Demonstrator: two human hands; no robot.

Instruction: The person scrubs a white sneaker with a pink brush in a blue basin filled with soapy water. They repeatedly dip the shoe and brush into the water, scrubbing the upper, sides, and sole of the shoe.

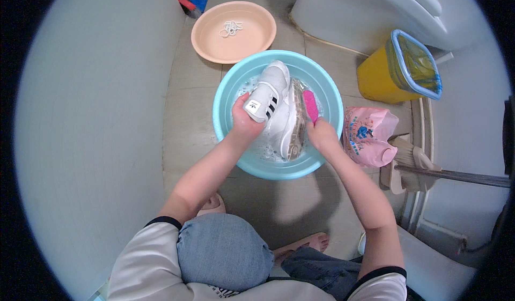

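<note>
A light blue plastic basin (281,174) with sudsy water stands on the floor before me. My left hand (246,120) grips a white sneaker (270,85) with black side stripes by its heel end, toe pointing away, over the basin. Beside it a second white sneaker (286,130) lies on its side in the suds, its brownish sole facing right. My right hand (323,134) is closed around the near end of a bright pink brush (310,104), just right of that sole. The brush's working face is not clearly visible.
Beyond the basin, a peach basin (257,45) holds white shoelaces (231,28). To the right are a yellow trash bin (374,75), a pink plastic bag (368,136), a broom (406,152) and a dustpan (392,178). A white toilet base (342,15) stands at upper right; a wall (100,99) borders the left.
</note>
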